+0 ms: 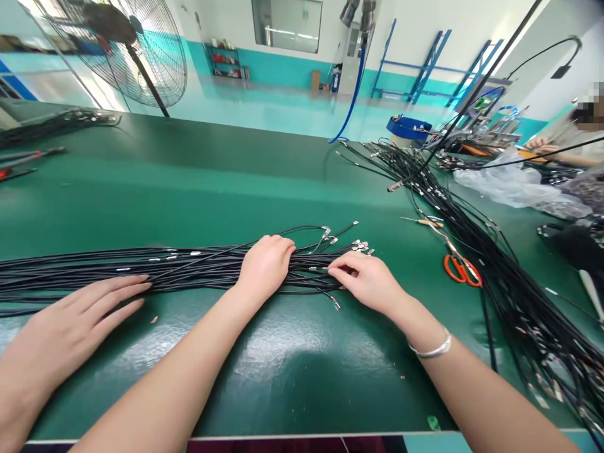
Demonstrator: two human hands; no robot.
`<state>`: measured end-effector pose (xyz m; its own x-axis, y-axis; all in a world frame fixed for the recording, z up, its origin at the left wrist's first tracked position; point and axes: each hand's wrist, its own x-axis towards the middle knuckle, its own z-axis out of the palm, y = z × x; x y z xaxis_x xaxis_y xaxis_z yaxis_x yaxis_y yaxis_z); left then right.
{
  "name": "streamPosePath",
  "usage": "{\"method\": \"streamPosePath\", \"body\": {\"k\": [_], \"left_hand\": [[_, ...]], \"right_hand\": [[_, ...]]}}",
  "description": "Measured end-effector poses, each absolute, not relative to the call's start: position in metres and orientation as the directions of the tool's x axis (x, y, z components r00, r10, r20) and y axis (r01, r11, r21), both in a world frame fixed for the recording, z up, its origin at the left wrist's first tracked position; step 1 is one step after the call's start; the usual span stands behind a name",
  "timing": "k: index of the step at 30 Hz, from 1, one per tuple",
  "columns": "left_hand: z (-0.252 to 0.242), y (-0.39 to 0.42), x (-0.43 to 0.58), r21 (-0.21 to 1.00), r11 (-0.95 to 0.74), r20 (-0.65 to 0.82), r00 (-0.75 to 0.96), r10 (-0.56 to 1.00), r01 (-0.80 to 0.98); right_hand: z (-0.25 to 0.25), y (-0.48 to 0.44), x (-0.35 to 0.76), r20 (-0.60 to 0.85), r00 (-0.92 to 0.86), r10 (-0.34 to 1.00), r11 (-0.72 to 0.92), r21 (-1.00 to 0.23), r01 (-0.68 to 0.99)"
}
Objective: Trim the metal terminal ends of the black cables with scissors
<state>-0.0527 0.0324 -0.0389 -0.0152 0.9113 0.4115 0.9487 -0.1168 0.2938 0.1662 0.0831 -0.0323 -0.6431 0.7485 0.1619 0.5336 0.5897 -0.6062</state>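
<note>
A flat bundle of thin black cables (202, 267) stretches from the left edge to mid-table, its metal-tipped ends (361, 245) fanned out at the right. Across the bundle near those ends lies my left hand (265, 267), fingers curled round the cables. My right hand (370, 280), with a silver bangle (431, 347) at the wrist, pinches a cable among the tips with thumb and index finger. One loose end (336, 303) sticks out toward me. Farther left, another person's hand (75, 327) rests its stretched fingers on the bundle's near edge.
Orange-handled scissors (462, 267) and a thin yellow-handled tool (429, 223) lie right of my hands. Beyond them a large cable heap (509, 264) runs down the green table (189, 201). A hanging cable (395, 187) dangles above. A fan (113, 25) and a co-worker (587, 119) are farther off.
</note>
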Motion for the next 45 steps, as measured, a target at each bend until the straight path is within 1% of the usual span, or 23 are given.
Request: {"method": "streamPosePath", "body": {"k": [2, 4, 5, 6, 8, 11, 13, 18, 21, 24, 27, 29, 31, 32, 34, 35, 37, 38, 41, 45], "left_hand": [[-0.034, 0.030, -0.051, 0.306, -0.131, 0.463, -0.028, 0.886, 0.943], [-0.030, 0.025, -0.047, 0.320, -0.232, 0.491, 0.049, 0.870, 0.918], [-0.029, 0.023, -0.046, 0.324, -0.294, 0.483, 0.110, 0.869, 0.899], [-0.030, 0.020, -0.045, 0.329, -0.347, 0.462, 0.171, 0.870, 0.878], [-0.033, 0.018, -0.044, 0.341, -0.396, 0.413, 0.243, 0.878, 0.852], [-0.041, 0.020, -0.047, 0.345, -0.376, 0.409, 0.224, 0.885, 0.860], [-0.044, 0.023, -0.050, 0.335, -0.367, 0.435, 0.203, 0.877, 0.868], [-0.043, 0.024, -0.050, 0.324, -0.342, 0.482, 0.158, 0.862, 0.882], [-0.036, 0.018, -0.042, 0.325, -0.332, 0.520, 0.126, 0.845, 0.886], [-0.028, 0.008, -0.028, 0.395, -0.416, 0.522, 0.172, 0.835, 0.819], [-0.026, 0.001, -0.016, 0.471, -0.483, 0.454, 0.267, 0.850, 0.738], [-0.027, 0.000, -0.012, 0.523, -0.461, 0.441, 0.235, 0.866, 0.717], [-0.028, 0.001, -0.012, 0.604, -0.396, 0.448, 0.116, 0.887, 0.692], [-0.028, 0.002, -0.013, 0.656, -0.349, 0.433, 0.045, 0.900, 0.669], [-0.027, 0.003, -0.014, 0.765, -0.238, 0.358, -0.087, 0.930, 0.598], [-0.026, 0.004, -0.014, 0.811, -0.182, 0.304, -0.136, 0.943, 0.556], [-0.023, 0.004, -0.014, 0.869, -0.099, 0.213, -0.186, 0.959, 0.485], [-0.022, 0.004, -0.013, 0.881, -0.077, 0.189, -0.198, 0.962, 0.466], [-0.020, 0.004, -0.011, 0.884, -0.059, 0.177, -0.216, 0.960, 0.463], [-0.021, 0.004, -0.011, 0.882, -0.039, 0.147, -0.194, 0.970, 0.469]], "right_hand": [[-0.028, 0.084, 0.171, 0.162, -0.589, 0.791, 0.505, -0.716, 0.482], [-0.023, 0.084, 0.175, 0.158, -0.532, 0.832, 0.415, -0.813, 0.408], [-0.022, 0.084, 0.176, 0.160, -0.518, 0.841, 0.398, -0.830, 0.390], [-0.021, 0.083, 0.176, 0.168, -0.519, 0.838, 0.412, -0.818, 0.401], [-0.023, 0.080, 0.174, 0.193, -0.559, 0.807, 0.499, -0.728, 0.470], [-0.030, 0.076, 0.165, 0.236, -0.645, 0.727, 0.645, -0.559, 0.521], [-0.031, 0.074, 0.162, 0.257, -0.679, 0.688, 0.691, -0.517, 0.505], [-0.011, 0.073, 0.177, 0.317, -0.681, 0.660, 0.725, -0.505, 0.468], [0.001, 0.074, 0.185, 0.318, -0.698, 0.642, 0.743, -0.485, 0.462], [0.003, 0.070, 0.184, 0.286, -0.727, 0.624, 0.744, -0.502, 0.441], [0.004, 0.068, 0.183, 0.277, -0.724, 0.632, 0.704, -0.596, 0.386], [0.008, 0.074, 0.190, 0.231, -0.714, 0.661, 0.633, -0.683, 0.365], [0.013, 0.087, 0.203, 0.171, -0.648, 0.742, 0.523, -0.752, 0.400], [0.015, 0.095, 0.211, 0.153, -0.582, 0.799, 0.468, -0.766, 0.441], [0.017, 0.109, 0.226, 0.135, -0.448, 0.884, 0.394, -0.733, 0.554], [0.016, 0.113, 0.233, 0.124, -0.415, 0.901, 0.375, -0.702, 0.605], [0.015, 0.117, 0.241, 0.069, -0.430, 0.900, 0.367, -0.652, 0.663], [0.013, 0.116, 0.243, 0.037, -0.456, 0.889, 0.369, -0.647, 0.667], [0.007, 0.108, 0.239, -0.031, -0.531, 0.847, 0.372, -0.679, 0.633], [0.001, 0.100, 0.228, -0.071, -0.625, 0.777, 0.409, -0.698, 0.588]]}}
